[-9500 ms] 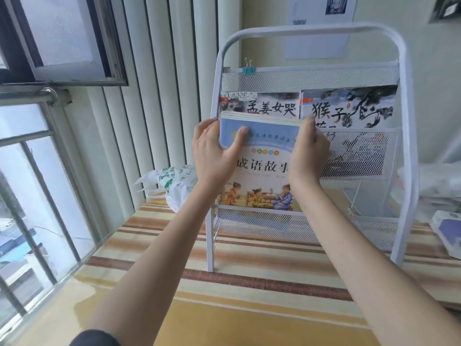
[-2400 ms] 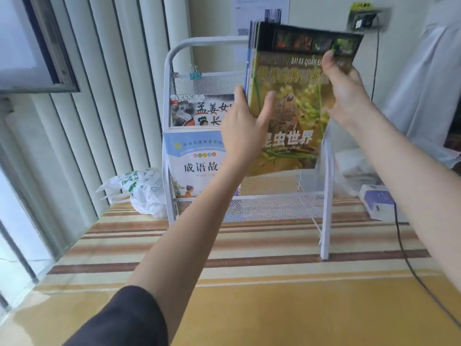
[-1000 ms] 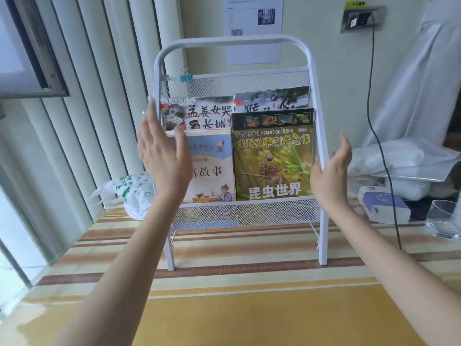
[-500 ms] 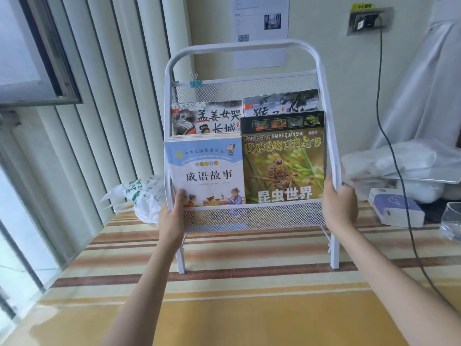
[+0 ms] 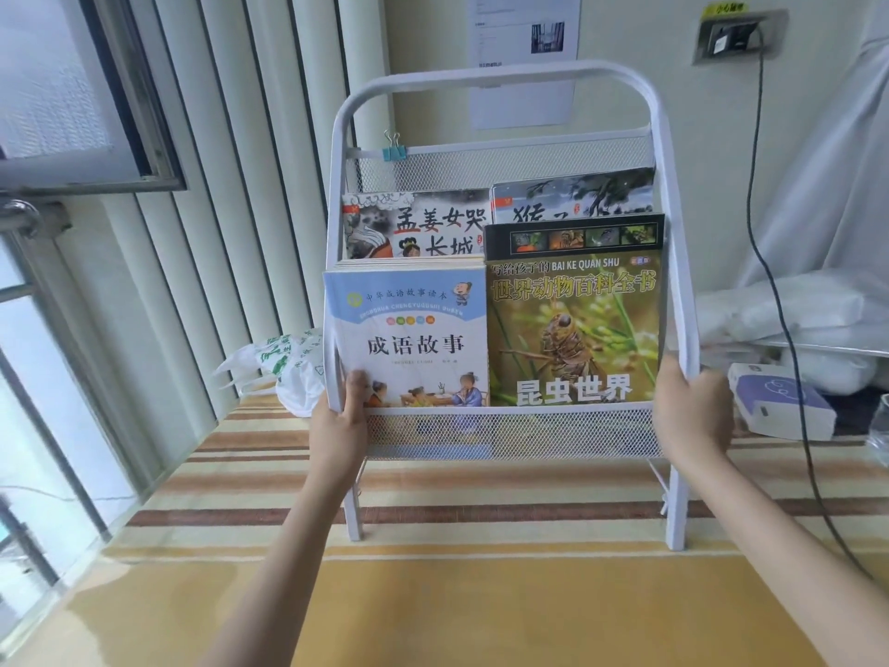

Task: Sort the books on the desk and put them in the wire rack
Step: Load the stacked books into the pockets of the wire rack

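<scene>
Both hands, open in the air beside the white wire-mesh rack a second ago, now clasp its side tubes: left hand on the left upright, right hand on the right, each grip curled round the frame. Between them, standing upright in the lower front tier on the striped worktop, sit the blue-and-white storybook and green insect encyclopedia. Neither hand is nearer; any shift is probably two-handed.

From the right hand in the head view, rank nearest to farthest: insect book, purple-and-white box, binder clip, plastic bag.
From the right hand:
1. Purple-and-white box, just to its right; the insect book, just to its left, is too close to call.
2. Plastic bag, beyond the rack's left side.
3. Binder clip, top left of the rack.
</scene>
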